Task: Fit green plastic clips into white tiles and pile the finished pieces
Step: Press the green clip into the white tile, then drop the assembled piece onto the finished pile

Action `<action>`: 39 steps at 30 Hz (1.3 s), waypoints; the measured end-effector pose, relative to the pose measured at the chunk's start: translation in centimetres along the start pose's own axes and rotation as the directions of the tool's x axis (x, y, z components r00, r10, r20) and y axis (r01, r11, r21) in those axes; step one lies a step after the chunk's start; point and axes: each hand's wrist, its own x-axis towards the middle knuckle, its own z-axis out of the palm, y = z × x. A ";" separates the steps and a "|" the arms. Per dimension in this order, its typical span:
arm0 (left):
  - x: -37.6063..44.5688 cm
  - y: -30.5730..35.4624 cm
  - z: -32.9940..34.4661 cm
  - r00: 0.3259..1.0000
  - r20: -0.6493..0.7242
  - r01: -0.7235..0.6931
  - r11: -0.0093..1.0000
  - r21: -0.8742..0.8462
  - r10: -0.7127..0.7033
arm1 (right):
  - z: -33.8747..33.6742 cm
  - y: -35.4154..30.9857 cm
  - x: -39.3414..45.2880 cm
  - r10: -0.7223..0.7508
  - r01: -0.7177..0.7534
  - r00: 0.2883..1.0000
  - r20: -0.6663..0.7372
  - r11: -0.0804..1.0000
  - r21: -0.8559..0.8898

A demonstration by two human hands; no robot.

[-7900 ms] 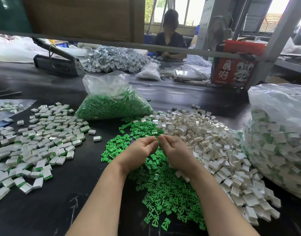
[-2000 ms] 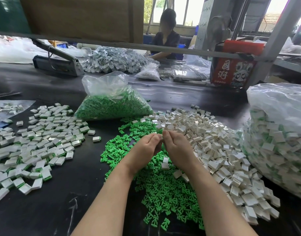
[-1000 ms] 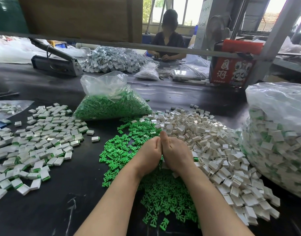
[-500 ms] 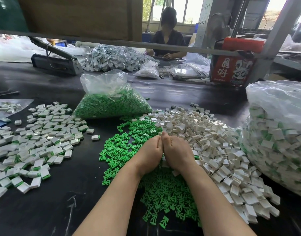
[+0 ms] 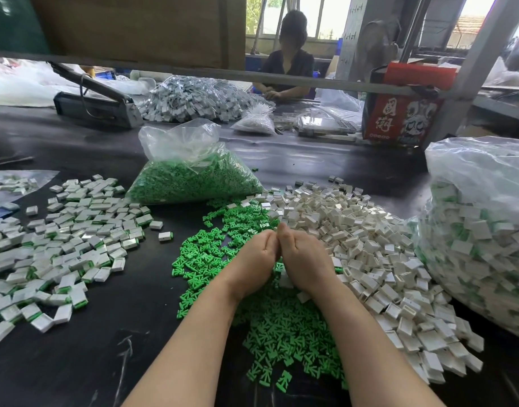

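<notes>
- Left hand (image 5: 256, 257) and right hand (image 5: 303, 259) press together over the clips (image 5: 270, 324), fingers curled under; what they grip is hidden, I cannot tell.
- Tiles (image 5: 361, 245) heaped at 3 o'clock: many left.
- Finished pieces (image 5: 67, 248) spread at 9 o'clock.
- Bag (image 5: 193, 174) at 12 holds clips; sack (image 5: 481, 230) at 3 holds finished pieces.
</notes>
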 end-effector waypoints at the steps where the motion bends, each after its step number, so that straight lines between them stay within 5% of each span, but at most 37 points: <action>1: -0.1 0.0 -0.3 1.000 0.003 -0.001 0.996 -0.089 0.001 | 0.0 -0.1 0.0 0.014 -0.017 1.000 0.024 0.989 0.148; 4: -0.4 0.1 -0.9 1.000 -0.001 -0.028 0.955 -0.296 0.029 | -0.6 -0.6 0.1 0.076 -0.106 0.994 0.074 0.777 0.620; 8: -0.3 0.0 -1.4 0.997 -0.062 -0.071 0.947 -0.313 0.054 | -1.5 -0.3 0.4 0.097 -0.108 0.994 0.057 0.676 0.729; 11: -0.3 -0.2 -1.6 0.978 -0.110 -0.178 0.984 -0.010 0.175 | -1.6 -0.4 0.5 0.044 -0.046 0.999 0.019 0.762 0.646; 16: -0.2 0.2 -1.7 0.887 -0.173 -0.320 0.840 0.438 0.428 | -1.3 -0.5 0.6 0.017 0.007 0.999 -0.042 0.863 0.506; 18: -0.4 0.4 -1.8 0.906 -0.176 -0.311 0.887 0.343 0.386 | -1.4 -0.3 0.5 0.010 0.008 0.999 -0.034 0.874 0.486; 20: -0.7 0.8 -1.7 0.969 -0.146 -0.193 0.980 0.050 0.198 | -1.6 -0.3 0.4 -0.010 0.002 1.000 0.014 0.858 0.514; 24: -0.8 1.0 -1.3 0.998 -0.056 -0.040 0.968 -0.250 0.027 | -1.7 -0.6 0.2 -0.032 -0.001 0.998 0.048 0.825 0.566; 30: -0.6 0.9 -1.3 0.999 -0.029 -0.028 0.973 -0.230 0.022 | -1.4 -0.3 0.3 -0.014 0.001 1.000 0.024 0.879 0.476; 39: -0.2 0.0 -0.7 0.998 -0.031 0.049 0.998 -0.031 -0.050 | -0.5 -0.3 0.0 -0.063 0.064 0.998 0.021 0.996 -0.057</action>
